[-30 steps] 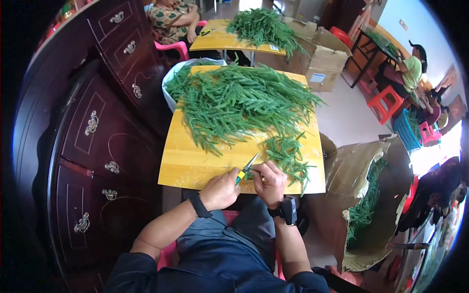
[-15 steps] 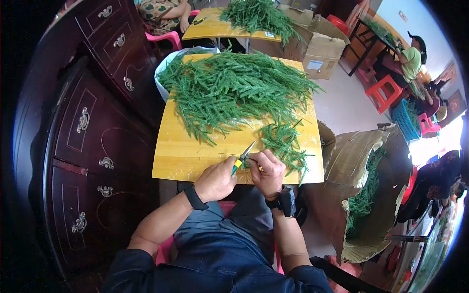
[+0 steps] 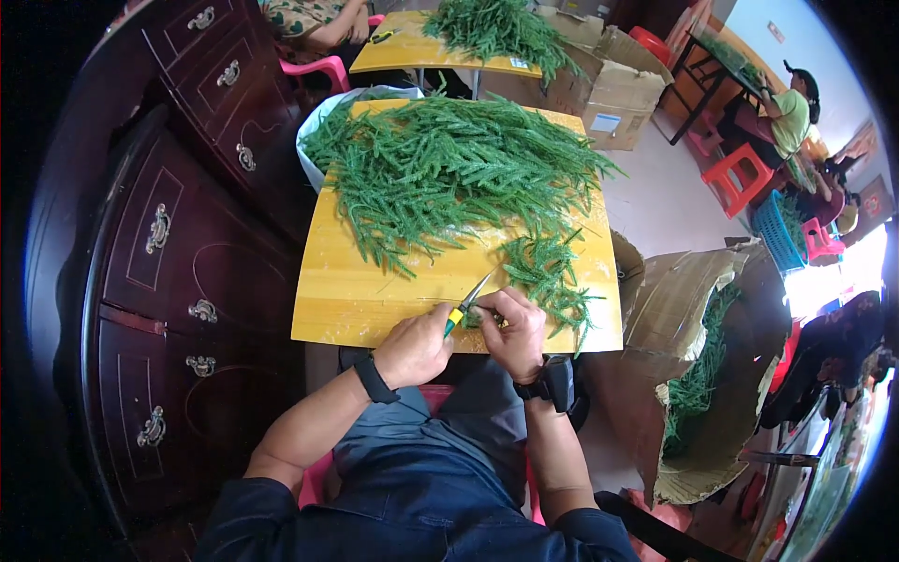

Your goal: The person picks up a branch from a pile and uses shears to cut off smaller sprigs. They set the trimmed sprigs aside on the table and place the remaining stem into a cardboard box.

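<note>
My left hand (image 3: 419, 345) is closed around pliers (image 3: 457, 316) with yellow-and-green handles and a slim pointed silver tip, which slants up to the right. Close beside it, my right hand (image 3: 515, 328) is closed in a pinch on a green artificial sprig (image 3: 473, 319), mostly hidden by the fingers. Both hands are over the near edge of a yellow wooden table (image 3: 351, 314). Just past my right hand lies a small cluster of loose green sprigs (image 3: 543, 267). A large heap of green artificial branches (image 3: 459, 164) covers the table's far half.
An open cardboard box (image 3: 674, 309) with greenery inside stands at the right. Dark wooden drawers (image 3: 178, 272) line the left side. Behind are a second yellow table (image 3: 393, 53) with more branches, another box (image 3: 618, 94), a red stool (image 3: 737, 178) and other people seated.
The hands stay nearly in place, with the right one turned slightly at the wrist. At the far table, the other person's arm has shifted a little.
</note>
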A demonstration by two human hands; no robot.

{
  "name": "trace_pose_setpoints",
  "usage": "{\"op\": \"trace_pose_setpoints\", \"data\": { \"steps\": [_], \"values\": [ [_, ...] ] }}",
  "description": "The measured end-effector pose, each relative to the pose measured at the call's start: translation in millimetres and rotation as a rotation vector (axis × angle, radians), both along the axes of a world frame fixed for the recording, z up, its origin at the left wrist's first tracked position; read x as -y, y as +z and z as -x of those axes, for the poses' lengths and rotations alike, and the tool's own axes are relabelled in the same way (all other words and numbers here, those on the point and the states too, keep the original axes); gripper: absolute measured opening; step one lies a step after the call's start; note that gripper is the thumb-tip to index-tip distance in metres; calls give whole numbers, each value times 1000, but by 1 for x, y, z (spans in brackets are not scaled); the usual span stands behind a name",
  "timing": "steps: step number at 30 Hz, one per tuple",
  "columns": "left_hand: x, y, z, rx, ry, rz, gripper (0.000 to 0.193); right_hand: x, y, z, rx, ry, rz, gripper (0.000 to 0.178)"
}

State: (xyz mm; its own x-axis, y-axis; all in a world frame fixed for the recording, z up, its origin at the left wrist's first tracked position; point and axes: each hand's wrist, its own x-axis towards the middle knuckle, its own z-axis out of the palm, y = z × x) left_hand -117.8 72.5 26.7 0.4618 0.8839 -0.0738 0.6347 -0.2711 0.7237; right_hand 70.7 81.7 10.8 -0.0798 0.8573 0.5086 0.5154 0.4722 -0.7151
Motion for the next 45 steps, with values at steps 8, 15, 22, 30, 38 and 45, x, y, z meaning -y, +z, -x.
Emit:
{"op": "trace_pose_setpoints", "data": {
  "steps": [8,15,22,30,38,45],
  "values": [
    [-5,-8,-3,0,-4,39,37,-2,-2,-5,27,-13,15,7],
    [-11,-28,-4,34,-23,37,36,-3,-5,-9,74,-9,45,7],
    [-15,-29,-11,59,-8,205,35,-4,-8,-12,90,-15,72,6],
    [-17,-33,-15,136,22,274,31,-5,-6,-14,100,-29,76,6],
    [-28,-31,-13,465,-4,636,21,-7,-3,-24,35,-26,59,7],
    [-33,-28,3,648,11,745,30,-11,-15,-73,-593,-22,257,9]
  ]
}}
